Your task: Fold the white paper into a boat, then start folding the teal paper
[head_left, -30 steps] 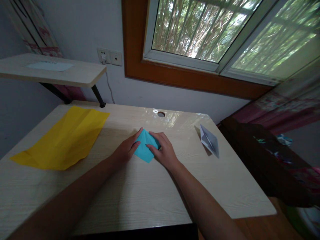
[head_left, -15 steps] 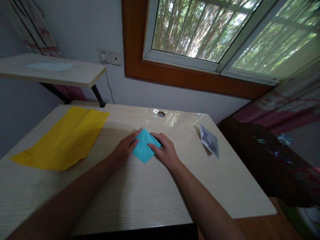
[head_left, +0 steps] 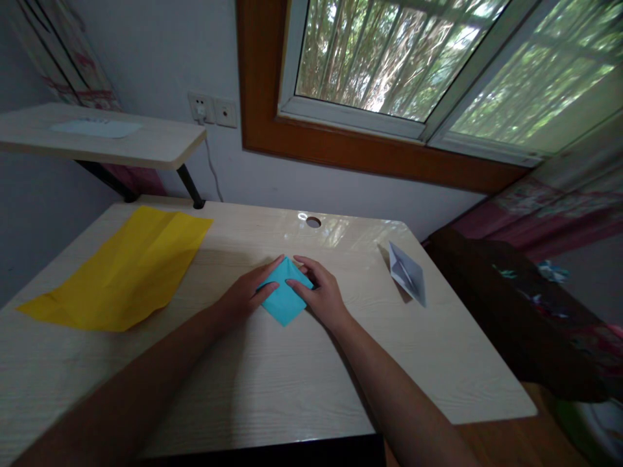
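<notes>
A folded piece of turquoise paper (head_left: 283, 297) lies flat on the pale wooden desk (head_left: 272, 383), near its middle, one corner pointing toward the person. The left hand (head_left: 248, 292) rests on the paper's left edge with fingers stretched out and pressed down, not closed around anything. The right hand (head_left: 318, 293) lies on the paper's right edge the same way, fingers flat and extended, the fingertips of both hands nearly meeting at the far corner. A large creased yellow sheet (head_left: 121, 269) lies well apart to the left on the desk. A folded white paper boat (head_left: 407, 272) sits near the desk's right edge. A round cable hole (head_left: 313, 222) is at the far side, below the window (head_left: 389, 58).
</notes>
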Demonstrator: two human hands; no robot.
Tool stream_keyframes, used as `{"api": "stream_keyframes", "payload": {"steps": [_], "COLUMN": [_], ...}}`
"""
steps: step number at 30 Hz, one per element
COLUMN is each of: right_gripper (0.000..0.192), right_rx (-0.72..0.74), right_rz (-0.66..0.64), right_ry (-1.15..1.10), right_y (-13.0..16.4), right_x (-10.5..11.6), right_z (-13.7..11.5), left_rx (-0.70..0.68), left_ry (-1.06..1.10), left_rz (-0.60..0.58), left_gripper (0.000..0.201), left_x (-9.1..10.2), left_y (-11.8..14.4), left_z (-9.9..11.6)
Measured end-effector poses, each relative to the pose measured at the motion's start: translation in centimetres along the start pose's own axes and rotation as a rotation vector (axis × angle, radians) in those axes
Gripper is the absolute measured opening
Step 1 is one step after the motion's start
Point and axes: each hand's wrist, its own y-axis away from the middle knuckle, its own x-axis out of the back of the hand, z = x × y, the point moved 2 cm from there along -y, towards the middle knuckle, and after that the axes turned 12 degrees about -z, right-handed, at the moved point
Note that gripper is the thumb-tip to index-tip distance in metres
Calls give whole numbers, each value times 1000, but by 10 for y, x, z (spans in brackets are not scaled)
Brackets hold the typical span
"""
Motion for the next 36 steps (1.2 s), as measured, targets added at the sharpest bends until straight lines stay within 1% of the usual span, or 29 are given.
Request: {"api": "stream_keyframes", "payload": {"steps": [5, 10, 12, 14, 18, 22, 25, 28, 33, 36], "right_gripper": [47, 40, 39, 38, 36, 35, 35, 34, 34, 34], "right_rx": [-31, -54, -73, -89, -96, -94, -95, -94, -110, -123], "right_rz": [26, 77, 98, 122, 177, 211, 230, 254, 286, 295], "right_ry": [-62, -85, -85, -101, -172, -224, -239, -248, -257, -246], "right_y": [1, 2, 2, 2, 2, 1, 0, 0, 0, 0], "right_x": [-1, 1, 3, 4, 6, 8, 10, 12, 14, 15], "right_z": [0, 2, 3, 4, 6, 7, 7, 7, 6, 6], "left_rx": [-25, -14, -5, 30, 126, 140, 149, 130, 100, 102], "left_ry": [3, 24, 43, 92, 275, 476, 535, 569, 651, 678], "left_rz": [-60, -56, -23, 39, 188, 294, 346, 374, 368, 357], "left_gripper": [63, 60, 58, 56, 54, 52, 50, 48, 50, 48], "left_x": [-2, 0, 2, 3, 6, 12, 16, 17, 17, 17], "left_y": [1, 0, 0, 0, -1, -3, -4, -5, -5, -4], "left_z": [-2, -1, -2, -4, -11, -14, -13, -11, -9, -7]}}
